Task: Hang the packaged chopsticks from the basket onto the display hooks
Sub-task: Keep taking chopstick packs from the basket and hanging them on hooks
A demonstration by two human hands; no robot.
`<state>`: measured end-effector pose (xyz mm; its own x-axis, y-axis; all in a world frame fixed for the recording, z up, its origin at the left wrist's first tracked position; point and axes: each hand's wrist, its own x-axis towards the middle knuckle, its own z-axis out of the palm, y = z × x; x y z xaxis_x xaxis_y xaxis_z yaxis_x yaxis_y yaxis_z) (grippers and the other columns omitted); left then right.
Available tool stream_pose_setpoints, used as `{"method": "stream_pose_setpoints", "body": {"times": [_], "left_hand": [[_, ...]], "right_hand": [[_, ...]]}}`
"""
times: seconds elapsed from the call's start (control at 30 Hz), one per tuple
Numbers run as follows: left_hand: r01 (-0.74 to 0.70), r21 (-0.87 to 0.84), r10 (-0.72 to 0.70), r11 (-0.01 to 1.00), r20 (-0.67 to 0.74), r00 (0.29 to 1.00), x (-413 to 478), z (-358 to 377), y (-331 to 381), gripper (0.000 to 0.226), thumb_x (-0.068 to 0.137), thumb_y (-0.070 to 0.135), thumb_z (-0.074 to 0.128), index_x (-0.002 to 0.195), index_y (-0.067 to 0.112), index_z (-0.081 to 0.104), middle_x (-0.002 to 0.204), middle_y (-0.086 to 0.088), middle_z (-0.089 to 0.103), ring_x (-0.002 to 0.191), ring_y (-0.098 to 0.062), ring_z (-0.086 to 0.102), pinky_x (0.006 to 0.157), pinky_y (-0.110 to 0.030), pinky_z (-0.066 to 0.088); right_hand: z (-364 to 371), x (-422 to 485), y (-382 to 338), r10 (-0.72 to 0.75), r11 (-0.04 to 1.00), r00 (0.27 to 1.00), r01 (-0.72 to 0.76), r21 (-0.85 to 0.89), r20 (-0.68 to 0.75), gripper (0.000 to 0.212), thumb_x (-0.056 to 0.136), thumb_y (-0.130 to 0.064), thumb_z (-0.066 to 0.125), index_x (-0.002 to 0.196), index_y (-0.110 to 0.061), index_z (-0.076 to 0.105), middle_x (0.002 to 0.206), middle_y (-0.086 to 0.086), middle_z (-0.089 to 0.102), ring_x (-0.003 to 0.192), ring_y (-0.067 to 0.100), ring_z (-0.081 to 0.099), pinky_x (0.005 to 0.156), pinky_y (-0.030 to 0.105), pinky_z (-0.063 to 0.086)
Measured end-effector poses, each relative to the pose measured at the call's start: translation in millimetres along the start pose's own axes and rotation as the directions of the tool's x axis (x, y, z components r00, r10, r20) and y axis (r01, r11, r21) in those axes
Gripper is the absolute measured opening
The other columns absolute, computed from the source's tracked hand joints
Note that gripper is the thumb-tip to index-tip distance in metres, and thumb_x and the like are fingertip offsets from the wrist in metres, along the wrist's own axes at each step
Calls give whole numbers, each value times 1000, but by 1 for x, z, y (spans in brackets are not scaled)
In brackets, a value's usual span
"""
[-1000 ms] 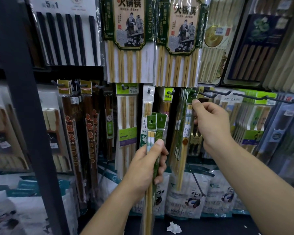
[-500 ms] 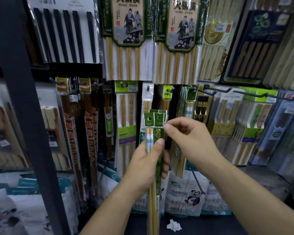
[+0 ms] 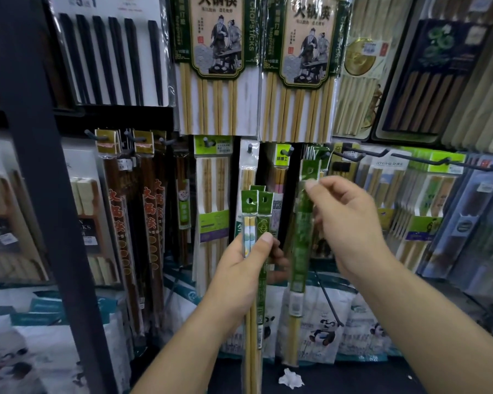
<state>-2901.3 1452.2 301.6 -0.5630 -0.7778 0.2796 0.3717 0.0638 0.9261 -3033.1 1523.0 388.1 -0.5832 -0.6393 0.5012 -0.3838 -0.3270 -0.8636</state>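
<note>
"Green-headed pack (image 3: 302, 237) pinched near its top by the right hand (image 3: 350, 223), thumb and forefinger clamped on the card, hanging straight down from that pinch. Why so high up?"
"Probably to leave the hanging hole free and to let the long sticks drop plumb rather than lever about."
"And the left hand (image 3: 248, 268)?"
"Curled round the spare packs (image 3: 258, 211), thumb pressed across the front, headers up with punched holes facing out. Held low and to the left, seemingly as ready stock kept out of the working line."
"Destination?"
"Likely the peg carrying the hung green packs (image 3: 322, 160), just above the raised pack. Not yet threaded, by the look; too blurred up there to judge the gap between hole and tip."
"Room to move?"
"Tight. Large chopstick cards (image 3: 302, 52) overhanging from above, yellow-tagged pack (image 3: 282, 159) close on the left, long bare hooks (image 3: 421, 160) jutting out on the right beyond the knuckles. Open room only toward the body, so calls for drawing back, lining up, then sliding on along the peg. Risk of catching plastic on a neighbouring tip. No basket in sight"
</note>
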Motion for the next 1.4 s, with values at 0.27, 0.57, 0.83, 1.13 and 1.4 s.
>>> {"method": "stream_pose_setpoints", "body": {"times": [0.27, 0.57, 0.83, 1.13, 1.4], "left_hand": [[7, 26, -9, 1000, 80, 997, -3, 1, 4, 38, 95, 46, 57, 104, 10, 61, 71, -1, 58, 58, -16, 56, 54, -31, 54], [42, -12, -41, 999, 112, 993, -2, 1, 0, 53, 87, 58, 60, 109, 10, 54, 68, 3, 56, 50, -10, 44, 42, -23, 37], [83, -104, -72, 991, 104, 992, -2, 1, 1, 21, 98, 52, 59, 88, 34, 56, 72, 3, 58, 49, -9, 41, 41, -21, 32], [-23, 9, 22, 1000, 69, 997, -4, 3, 5, 7, 107, 18, 50, 104, 20, 56, 78, 0, 63, 61, -14, 56, 54, -27, 49], [-68, 25, 67, 997, 31, 997, -1, 3, 4, 12, 105, 15, 54, 104, 9, 64, 83, -5, 72, 73, -17, 67, 70, -36, 60]], "right_hand": [[-11, 29, -5, 70, 997, 983, -66, 26, -169, 32, 99, -32, 64, 69, -26, 70, 52, -15, 45, 51, 4, 42, 64, 25, 37], [-9, 35, -1, 86, 996, 980, -83, 25, -180, 35, 100, -31, 64, 73, -9, 64, 52, -11, 35, 48, 0, 42, 75, 28, 38], [-5, 37, -3, 65, 998, 977, -62, 18, -202, 37, 100, -30, 63, 90, 5, 63, 73, 8, 35, 65, 19, 33, 84, 29, 42], [-8, 36, 10, 25, 993, 981, -46, -104, -195, 42, 101, -40, 60, 78, -4, 63, 61, 3, 37, 57, 13, 39, 70, 25, 45], [-5, 19, 16, -31, 993, 966, 1, -115, -258, 24, 97, -37, 65, 81, -20, 57, 68, -6, 52, 52, -1, 46, 57, 24, 43]]}}
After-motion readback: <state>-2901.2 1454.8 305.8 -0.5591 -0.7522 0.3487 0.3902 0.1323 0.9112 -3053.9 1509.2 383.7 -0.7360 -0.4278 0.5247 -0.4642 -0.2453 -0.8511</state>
